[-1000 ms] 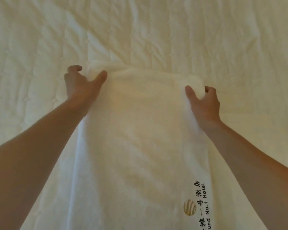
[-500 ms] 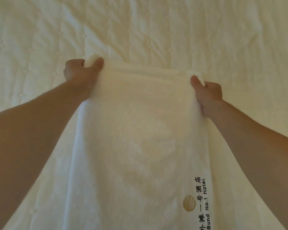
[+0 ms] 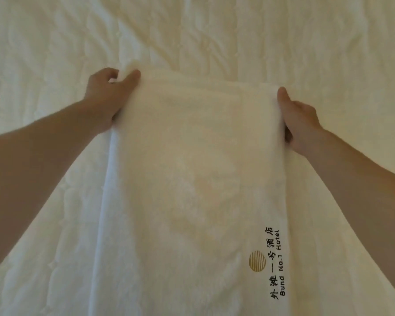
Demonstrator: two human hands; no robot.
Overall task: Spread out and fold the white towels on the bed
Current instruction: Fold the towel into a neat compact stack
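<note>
A white towel point(image 3: 192, 179) stretches from the bottom of the view up the middle, over the bed point(image 3: 214, 30). It carries a gold striped logo and black hotel lettering near its lower right edge. My left hand point(image 3: 110, 92) pinches its far left corner, thumb on top and fingers curled beneath. My right hand point(image 3: 299, 119) grips the far right corner, thumb lying along the top of the cloth. The far edge runs taut between both hands. Whether that edge touches the bed, I cannot tell.
The bed's cream quilted cover fills the whole view around the towel, with stitched creases running across it. Both my bare forearms reach in from the lower corners.
Both hands have carried the towel's far edge farther away from me and pulled it straighter. The bunched corners have flattened out.
</note>
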